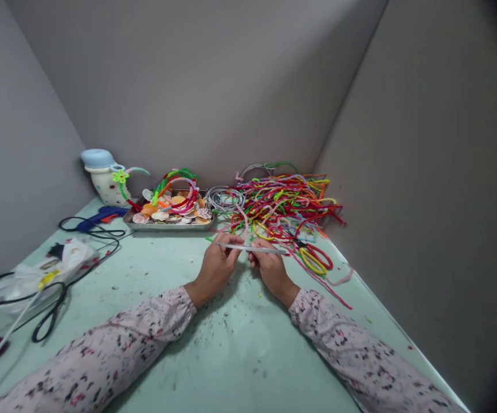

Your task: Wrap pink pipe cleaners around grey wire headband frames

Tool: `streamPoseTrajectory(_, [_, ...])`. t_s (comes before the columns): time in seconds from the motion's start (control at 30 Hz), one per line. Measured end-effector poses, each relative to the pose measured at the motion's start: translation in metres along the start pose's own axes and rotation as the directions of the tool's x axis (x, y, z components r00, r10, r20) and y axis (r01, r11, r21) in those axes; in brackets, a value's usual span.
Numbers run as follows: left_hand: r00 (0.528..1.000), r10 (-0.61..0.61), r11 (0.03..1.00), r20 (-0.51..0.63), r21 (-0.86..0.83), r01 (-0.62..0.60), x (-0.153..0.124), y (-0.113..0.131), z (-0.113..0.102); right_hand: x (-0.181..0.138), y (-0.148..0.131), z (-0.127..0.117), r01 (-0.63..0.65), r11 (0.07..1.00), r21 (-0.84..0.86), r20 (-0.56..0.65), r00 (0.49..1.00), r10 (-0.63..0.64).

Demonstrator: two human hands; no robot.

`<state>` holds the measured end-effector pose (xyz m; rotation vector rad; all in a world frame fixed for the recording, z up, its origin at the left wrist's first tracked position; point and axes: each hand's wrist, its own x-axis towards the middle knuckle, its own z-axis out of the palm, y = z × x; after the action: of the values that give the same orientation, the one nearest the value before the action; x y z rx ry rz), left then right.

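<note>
My left hand (216,265) and my right hand (269,268) meet above the pale green table (231,355), both closed on a thin grey-white strip (252,248) that lies level between them. A pale pink pipe cleaner (245,222) curves up from the fingers of my left hand. Just behind the hands lies a big tangle of coloured pipe cleaners (286,201). Both sleeves are floral.
A metal tray (168,225) of shells and bent pipe cleaners stands at the back. Beside it are a white jug with a blue lid (102,175), a blue glue gun (100,217), black cables (89,241), a plastic bag (46,272), and red and yellow scissors (314,258). Grey walls close in.
</note>
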<state>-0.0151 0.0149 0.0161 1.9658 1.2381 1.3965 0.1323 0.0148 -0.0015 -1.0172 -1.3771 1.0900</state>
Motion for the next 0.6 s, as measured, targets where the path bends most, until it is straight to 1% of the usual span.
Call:
streamPoseTrajectory(0.4, [0.999,-0.035,0.999,0.031,-0.012,0.035,-0.0015,-0.0033,0.0016,-0.0009,-0.0043,0.0007,0.036,0.999,-0.040,-0.005,0.999,-0.037])
streamPoseTrajectory(0.6, [1.000,-0.013,1.000,0.015,0.001,0.013,-0.0024,-0.0062,0.0032,-0.0011,-0.0060,0.0012,0.036,0.998,-0.060,-0.016,0.999,-0.037])
